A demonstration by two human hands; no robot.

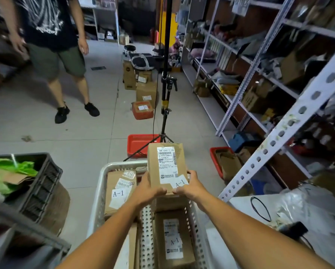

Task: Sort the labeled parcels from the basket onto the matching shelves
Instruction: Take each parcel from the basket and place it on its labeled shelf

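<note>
Head view, looking down: both hands lift a tall brown cardboard parcel (167,167) above a white perforated plastic basket (102,183) at 6 o'clock. The left hand (150,188) wraps its fingers round the parcel's lower left corner, and the right hand (189,186) clasps the lower right corner, thumb beside a white handwritten "A-1" sticker (179,183). A printed shipping label (167,157) covers the upper face. Two more A-1 cardboard parcels lie in the basket, one at 9 o'clock (120,191) and one beneath the forearms (173,237). Grey metal shelving (275,140), crowded with goods, runs from 1 to 4 o'clock. The box looks stiff, dry and probably light, so holding opposite edges suits it; a smooth label could slip under fingers. A black tripod stand (163,105) rises at 12 o'clock, and another person (52,35) stands at 10 o'clock.
</note>
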